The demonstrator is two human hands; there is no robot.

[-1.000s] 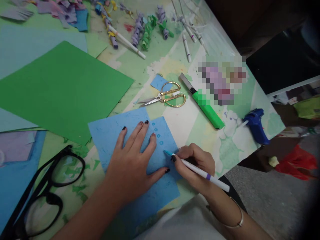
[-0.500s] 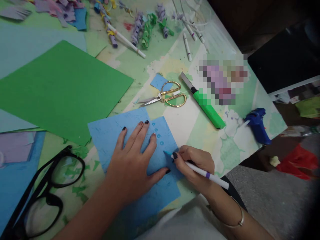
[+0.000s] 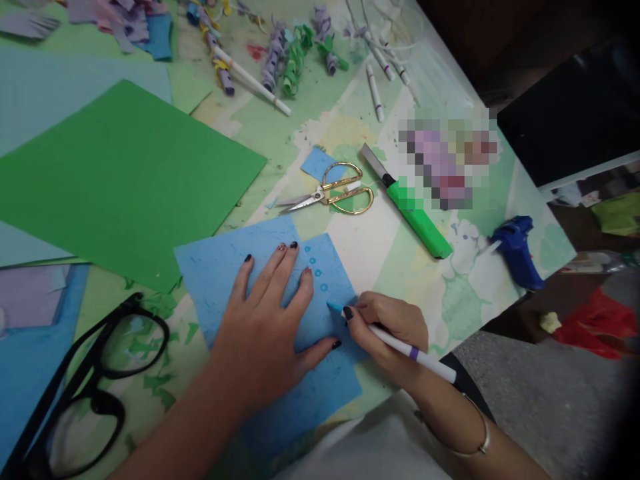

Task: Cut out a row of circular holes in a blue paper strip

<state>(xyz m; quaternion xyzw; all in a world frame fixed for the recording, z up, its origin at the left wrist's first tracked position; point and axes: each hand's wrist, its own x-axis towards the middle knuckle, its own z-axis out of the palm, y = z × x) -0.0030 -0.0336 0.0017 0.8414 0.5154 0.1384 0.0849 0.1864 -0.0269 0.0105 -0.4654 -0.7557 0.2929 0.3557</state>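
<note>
Left hand (image 3: 260, 333) lies flat and open on the blue paper (image 3: 210, 267), fingers spread, pressing it onto the table (image 3: 370, 247). Right hand (image 3: 387, 327) is closed around a white marker (image 3: 400, 343). Its blue tip sits on the paper just below a short row of little blue rings (image 3: 317, 272). The paper lies at the near edge of the table, right in front of the person.

To do this well, I think the flat hand should press firmly so the sheet can't slide. The marker should go slow and light, so each ring comes out round and in line with the others.

Part of the paper is hidden under the left hand and arm. A patch of blurry squares covers something beyond the green cutter knife (image 3: 415, 217). The black glasses (image 3: 85, 387) are cut off at the bottom corner.
</note>
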